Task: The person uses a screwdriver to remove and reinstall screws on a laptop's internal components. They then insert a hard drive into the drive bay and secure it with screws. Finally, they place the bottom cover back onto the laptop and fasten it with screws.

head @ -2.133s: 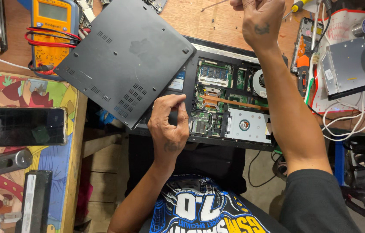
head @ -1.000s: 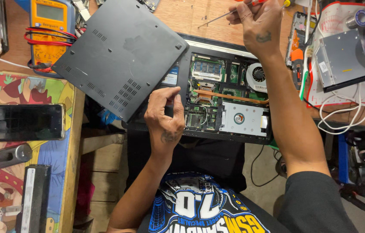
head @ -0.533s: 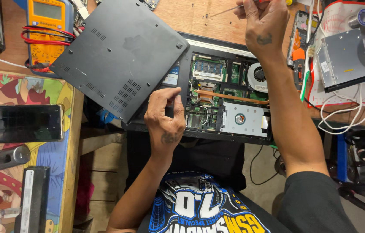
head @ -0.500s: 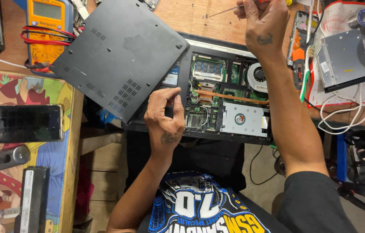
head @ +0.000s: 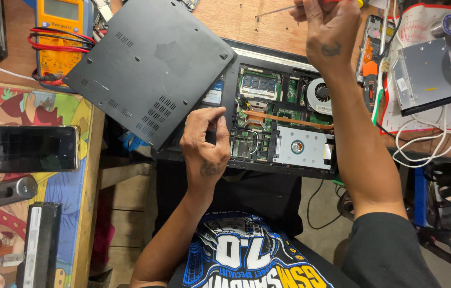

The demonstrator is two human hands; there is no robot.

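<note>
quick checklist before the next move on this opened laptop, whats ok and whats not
1. Bottom cover off and set aside on the bench: ok.
2. Left hand resting on the laptop near edge, steadying it: ok.
3. Right hand gripping the screwdriver: ok.
4. Screwdriver tip on a screw: not ok, it points over bare wood.
5. Fan and hard drive in place: ok.
6. Power disconnected: cannot tell.

Light was bright and even, falling from above, with only soft, short shadows under the detached bottom cover and the forearms. A dull sheen lay on that cover and on the silver optical drive. Focus was sharp at the centre; the edges bowed slightly, and the lower right corner sat dimmer.
</note>
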